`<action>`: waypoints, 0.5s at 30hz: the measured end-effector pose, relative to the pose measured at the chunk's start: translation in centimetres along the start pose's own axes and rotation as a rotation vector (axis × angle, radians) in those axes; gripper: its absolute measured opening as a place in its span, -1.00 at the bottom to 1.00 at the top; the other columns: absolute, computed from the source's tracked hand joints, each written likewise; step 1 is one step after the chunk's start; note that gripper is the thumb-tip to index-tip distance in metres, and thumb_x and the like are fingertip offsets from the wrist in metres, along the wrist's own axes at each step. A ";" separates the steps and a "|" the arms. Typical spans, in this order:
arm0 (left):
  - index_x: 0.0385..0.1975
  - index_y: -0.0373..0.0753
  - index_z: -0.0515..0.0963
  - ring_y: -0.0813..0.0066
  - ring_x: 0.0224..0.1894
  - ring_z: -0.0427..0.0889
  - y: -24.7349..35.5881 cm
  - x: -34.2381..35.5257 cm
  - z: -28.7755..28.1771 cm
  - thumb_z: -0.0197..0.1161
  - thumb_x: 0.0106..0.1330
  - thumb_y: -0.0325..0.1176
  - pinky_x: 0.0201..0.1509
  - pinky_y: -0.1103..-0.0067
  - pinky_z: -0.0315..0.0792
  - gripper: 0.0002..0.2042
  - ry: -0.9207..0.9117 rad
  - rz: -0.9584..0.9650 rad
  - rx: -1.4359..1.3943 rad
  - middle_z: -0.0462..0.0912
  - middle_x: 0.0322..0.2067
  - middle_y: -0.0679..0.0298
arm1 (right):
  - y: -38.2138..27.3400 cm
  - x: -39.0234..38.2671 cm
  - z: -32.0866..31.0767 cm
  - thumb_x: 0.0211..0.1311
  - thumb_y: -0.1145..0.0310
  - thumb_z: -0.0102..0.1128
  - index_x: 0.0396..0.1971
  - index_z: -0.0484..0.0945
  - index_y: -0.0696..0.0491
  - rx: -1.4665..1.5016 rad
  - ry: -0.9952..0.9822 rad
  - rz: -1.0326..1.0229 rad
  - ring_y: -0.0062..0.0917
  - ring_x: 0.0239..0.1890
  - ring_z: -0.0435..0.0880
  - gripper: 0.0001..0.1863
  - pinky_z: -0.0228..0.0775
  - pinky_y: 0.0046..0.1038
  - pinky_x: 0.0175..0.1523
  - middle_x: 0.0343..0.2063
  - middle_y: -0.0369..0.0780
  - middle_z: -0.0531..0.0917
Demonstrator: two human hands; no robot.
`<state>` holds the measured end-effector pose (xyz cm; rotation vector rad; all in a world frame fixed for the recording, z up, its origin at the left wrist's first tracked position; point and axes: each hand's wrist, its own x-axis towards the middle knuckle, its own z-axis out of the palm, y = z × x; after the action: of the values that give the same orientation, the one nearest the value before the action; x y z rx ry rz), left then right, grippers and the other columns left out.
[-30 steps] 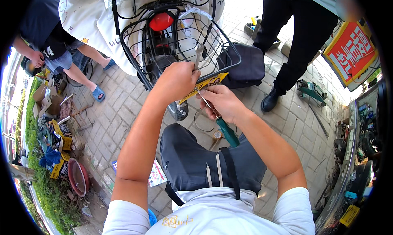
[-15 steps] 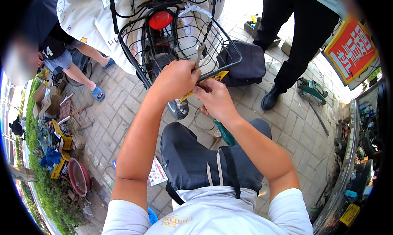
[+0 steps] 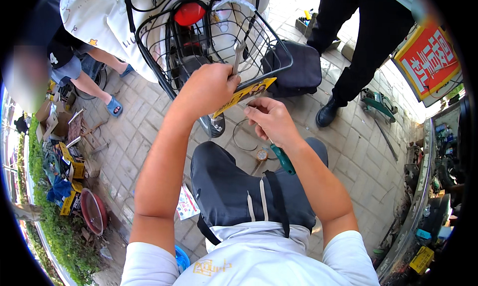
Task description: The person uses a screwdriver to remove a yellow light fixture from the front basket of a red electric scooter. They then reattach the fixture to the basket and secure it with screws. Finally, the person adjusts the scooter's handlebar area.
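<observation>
My left hand is closed around a silver open-ended wrench, its jaw pointing up in front of the wire basket. A yellow licence plate is under the basket's lower rim, its left part beside my left hand. Just below and right of the plate is my right hand, apart from it, thumb and forefinger pinched together. A green-handled screwdriver sticks out from the curled lower fingers of that hand; its shaft is hidden. Whether the fingertips pinch something small cannot be made out.
Behind the basket are a red tail light and a white patterned cover. A black bag sits right of the basket. One person stands at right, another at far left. A red basin and boxes lie at left, a sign at right.
My right hand has drawn back from the plate, to the right, with the screwdriver. The left hand, still on the wrench, shifts slightly left and up in the picture, as does the basket.
</observation>
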<state>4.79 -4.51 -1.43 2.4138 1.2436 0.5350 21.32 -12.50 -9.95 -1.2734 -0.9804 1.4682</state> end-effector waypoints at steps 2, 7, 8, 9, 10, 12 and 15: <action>-0.32 -0.44 0.57 -0.02 -0.43 0.57 -0.2 0.2 -0.2 0.16 0.32 -0.31 -0.31 0.34 0.42 -0.75 -0.021 -0.005 -0.004 0.58 -0.49 -0.10 | 1.8 0.6 -1.6 0.26 0.36 0.25 -0.19 0.53 0.25 0.016 0.059 0.021 -0.71 -0.78 0.37 -0.74 0.09 -0.63 -0.73 -0.58 -0.28 0.54; -0.31 -0.45 0.57 0.06 -0.47 0.53 -0.2 0.2 0.3 0.15 0.35 -0.30 -0.33 0.37 0.40 -0.74 -0.007 0.012 0.004 0.56 -0.52 -0.06 | 8.3 3.5 -7.6 0.26 0.37 0.25 -0.25 0.52 0.20 -0.074 0.174 0.156 -0.70 -0.78 0.36 -0.79 0.08 -0.62 -0.75 -0.59 -0.27 0.54; -0.31 -0.45 0.57 0.07 -0.47 0.53 -0.2 0.2 0.5 0.15 0.35 -0.30 -0.34 0.37 0.40 -0.73 -0.005 0.007 0.000 0.56 -0.52 -0.06 | 9.7 4.1 -8.5 0.26 0.36 0.25 -0.26 0.52 0.18 -0.097 0.177 0.193 -0.69 -0.77 0.38 -0.80 0.09 -0.62 -0.75 -0.58 -0.27 0.54; -0.31 -0.45 0.57 0.07 -0.48 0.52 -0.2 0.2 0.5 0.15 0.36 -0.29 -0.34 0.37 0.40 -0.73 0.000 0.000 -0.003 0.56 -0.52 -0.06 | 10.9 4.7 -9.2 0.26 0.35 0.24 -0.26 0.52 0.18 -0.127 0.188 0.225 -0.68 -0.78 0.38 -0.79 0.10 -0.61 -0.75 -0.59 -0.27 0.54; -0.31 -0.44 0.57 0.10 -0.51 0.50 -0.1 0.1 0.5 0.15 0.37 -0.29 -0.35 0.38 0.39 -0.73 -0.004 -0.019 0.001 0.55 -0.54 -0.04 | 12.2 5.4 -9.9 0.26 0.34 0.24 -0.26 0.52 0.18 -0.158 0.197 0.258 -0.67 -0.78 0.38 -0.79 0.10 -0.61 -0.75 -0.60 -0.27 0.54; -0.30 -0.44 0.57 0.12 -0.52 0.48 -0.1 -0.1 0.4 0.15 0.37 -0.29 -0.36 0.38 0.39 -0.73 0.007 -0.011 0.008 0.55 -0.55 -0.03 | 15.3 6.7 -11.3 0.26 0.33 0.22 -0.27 0.52 0.18 -0.249 0.215 0.312 -0.65 -0.78 0.41 -0.79 0.14 -0.58 -0.75 -0.61 -0.26 0.54; -0.36 -0.43 0.56 0.05 -0.48 0.49 0.1 -0.1 0.4 0.14 0.34 -0.30 -0.34 0.33 0.39 -0.75 0.028 0.009 0.013 0.56 -0.53 -0.04 | 21.3 8.3 -13.3 0.24 0.33 0.20 -0.30 0.53 0.19 -0.454 0.229 0.410 -0.60 -0.75 0.48 -0.79 0.23 -0.52 -0.73 -0.63 -0.23 0.57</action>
<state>4.99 -4.70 -1.79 2.4316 1.2516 0.5675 31.20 -9.87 -34.38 -2.0219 -0.9658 1.3955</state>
